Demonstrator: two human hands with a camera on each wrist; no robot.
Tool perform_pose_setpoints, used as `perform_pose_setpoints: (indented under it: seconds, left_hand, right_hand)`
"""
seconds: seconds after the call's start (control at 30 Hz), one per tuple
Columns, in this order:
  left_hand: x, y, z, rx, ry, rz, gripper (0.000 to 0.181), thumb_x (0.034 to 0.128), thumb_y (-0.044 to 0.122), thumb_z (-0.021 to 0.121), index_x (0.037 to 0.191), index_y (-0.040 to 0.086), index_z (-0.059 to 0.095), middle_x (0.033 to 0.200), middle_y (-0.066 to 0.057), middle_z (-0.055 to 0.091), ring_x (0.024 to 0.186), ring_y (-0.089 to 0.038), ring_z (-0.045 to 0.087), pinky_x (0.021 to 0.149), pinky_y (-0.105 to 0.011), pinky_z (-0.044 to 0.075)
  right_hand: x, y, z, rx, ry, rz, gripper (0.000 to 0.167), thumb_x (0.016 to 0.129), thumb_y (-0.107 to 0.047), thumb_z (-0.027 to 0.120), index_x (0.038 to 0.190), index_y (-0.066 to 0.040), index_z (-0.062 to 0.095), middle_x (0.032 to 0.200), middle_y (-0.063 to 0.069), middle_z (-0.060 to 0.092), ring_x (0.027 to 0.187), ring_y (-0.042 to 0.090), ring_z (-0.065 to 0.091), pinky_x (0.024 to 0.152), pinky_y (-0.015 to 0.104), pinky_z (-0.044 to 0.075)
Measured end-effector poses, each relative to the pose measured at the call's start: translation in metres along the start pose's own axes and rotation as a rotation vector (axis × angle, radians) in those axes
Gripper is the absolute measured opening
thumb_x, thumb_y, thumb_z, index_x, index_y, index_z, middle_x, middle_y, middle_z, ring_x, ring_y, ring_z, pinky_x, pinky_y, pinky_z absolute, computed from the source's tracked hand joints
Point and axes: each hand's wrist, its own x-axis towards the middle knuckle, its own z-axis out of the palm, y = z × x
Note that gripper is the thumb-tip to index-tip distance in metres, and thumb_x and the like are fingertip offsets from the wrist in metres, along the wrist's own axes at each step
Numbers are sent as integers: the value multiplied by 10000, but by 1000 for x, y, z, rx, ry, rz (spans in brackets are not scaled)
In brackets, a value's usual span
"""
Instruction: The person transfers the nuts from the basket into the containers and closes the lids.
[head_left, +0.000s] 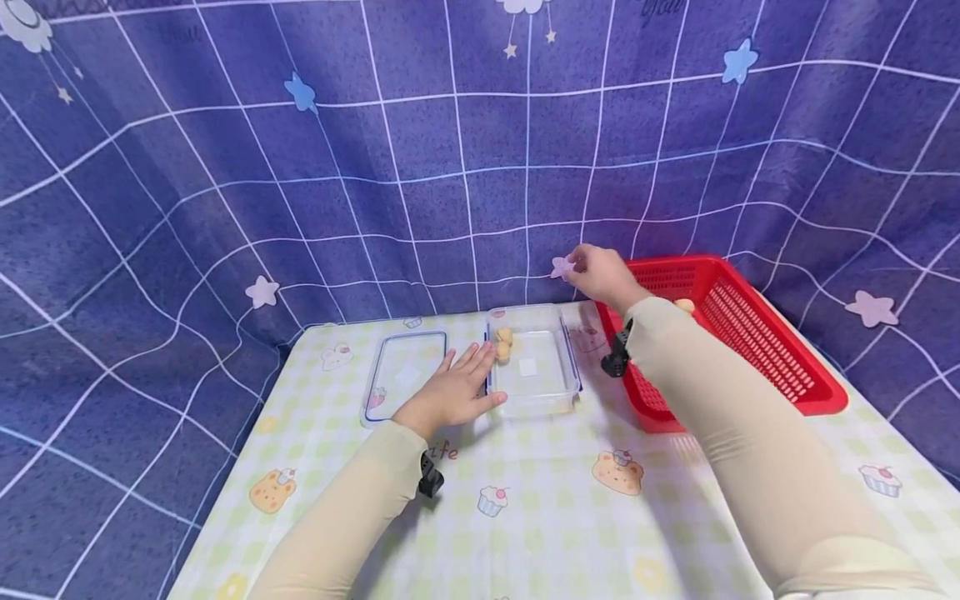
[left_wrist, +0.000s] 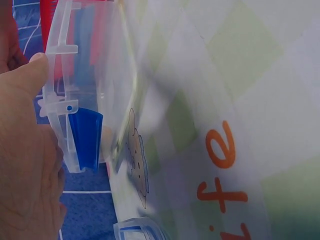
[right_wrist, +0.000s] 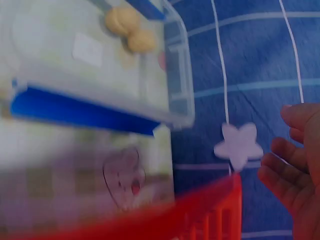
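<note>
A clear plastic box (head_left: 546, 352) with blue side clips stands without its lid on the table. Several small tan lumps (right_wrist: 131, 29), seemingly two or three, lie inside near its left wall; their kind is unclear. My left hand (head_left: 453, 395) rests at the box's left front edge, fingers straight and spread, thumb by the front rim. My right hand (head_left: 604, 275) hovers above the gap between the box and a red plastic basket (head_left: 806, 367). Its fingers are loosely bent, thumb apart from them in the right wrist view, with nothing seen between. Another tan lump (head_left: 684, 306) shows in the basket.
The clear lid (head_left: 405, 373) with a blue seal lies flat left of the box. A checked, cartoon-printed cloth (head_left: 540, 533) covers the table. Behind it hangs a dark blue curtain (head_left: 420, 200) with white grid lines, close to the table's back edge.
</note>
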Motion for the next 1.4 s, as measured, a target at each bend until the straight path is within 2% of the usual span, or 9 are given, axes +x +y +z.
perform_pose_setpoints:
  seconds: [0.17,0.47,0.67,0.87,1.13,1.23,1.3,1.37,1.4]
  left_hand:
    - [-1,1,-2,-6,-7,5,840,1036,615,347,1631,101,52,1701,-73,49,1555,-237,4,1235,-504,-35]
    - [0,1,1,1,-6,12,846,1032,631,326,1632,103,51,1704,-65,32,1561,-248,19,1241,-515,-15]
    - [0,-1,2,7,-5,10,852,1028,651,304,1632,101,63,1704,-62,35,1559,-235,13,1242,-510,-4]
    - [-1,0,2,-10,-3,16,830,1041,605,341,1630,84,76,1701,-86,56,1560,-281,56,1241,-545,27]
    - [-2,-1,2,-8,13,15,845,1036,621,334,1630,72,91,1700,-89,69,1560,-279,63,1243,-553,56]
    - [-2,-1,3,-14,16,14,840,1037,608,348,1629,69,94,1699,-92,74,1559,-281,67,1242,-559,54]
    - [-2,-1,3,-16,16,12,842,1036,608,351,1630,73,86,1699,-84,62,1558,-265,48,1242,-553,41]
    - [-2,-1,3,-24,21,14,839,1037,600,359,1630,70,91,1700,-85,66,1558,-261,44,1242,-554,38]
    - [-1,-1,3,-25,21,16,843,1035,606,355,1630,71,89,1700,-85,65,1558,-259,41,1243,-548,33]
  right_hand:
    - [-5,25,-17,63,40,46,368,949,-191,664,1215,60,625,1208,254,681,1158,388,626,1037,496,460]
    - [-14,58,-31,116,82,112,363,951,-169,652,1226,64,610,1207,283,660,1131,406,616,1000,520,466]
    - [-15,74,-30,142,113,137,356,958,-176,643,1221,62,606,1222,295,641,1122,412,607,988,527,467]
    - [-17,85,-24,214,97,157,408,972,-203,641,1265,72,572,1252,310,622,1145,408,594,1019,516,456]
    - [-21,98,-15,288,78,184,482,989,-299,626,1286,74,552,1276,297,600,1160,380,561,1041,491,426]
    - [-25,104,-12,281,69,200,502,986,-331,627,1285,67,558,1248,276,611,1060,322,573,963,402,457]
    - [-27,107,-10,294,61,223,520,981,-351,632,1302,50,550,1162,258,620,886,288,610,805,358,511]
    - [-29,111,-9,324,45,252,534,978,-363,635,1321,32,529,1067,244,605,717,248,591,630,322,503]
    - [-29,112,-8,332,37,262,548,977,-370,636,1334,28,520,1050,226,593,678,237,578,582,306,487]
